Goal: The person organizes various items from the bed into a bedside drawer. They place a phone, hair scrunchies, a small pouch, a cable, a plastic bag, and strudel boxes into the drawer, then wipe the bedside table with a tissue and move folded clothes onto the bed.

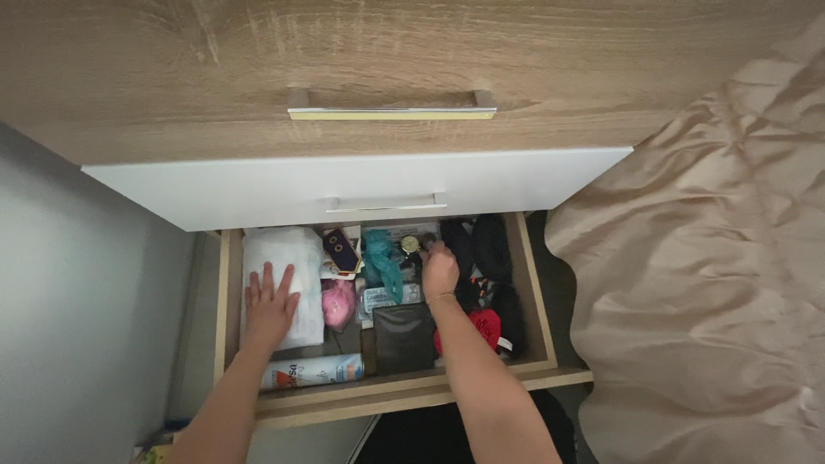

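Observation:
An open wooden drawer [534, 283] holds many small items. My left hand [269, 308] lies flat, fingers spread, on a white folded cloth [284, 253] at the drawer's left side. My right hand [439, 268] reaches into the back middle of the drawer, fingers curled around a small round gold-coloured object [410, 245]. Beside it lies a teal crumpled cloth [381, 262]. A pink soft item [338, 302] sits between my two hands.
A spray can [311, 372] lies along the drawer's front edge, next to a dark flat pouch [404, 337]. Black clothes [491, 249] and a red item [487, 326] fill the right side. A white closed drawer [361, 185] overhangs above. A beige bedcover [705, 275] lies to the right.

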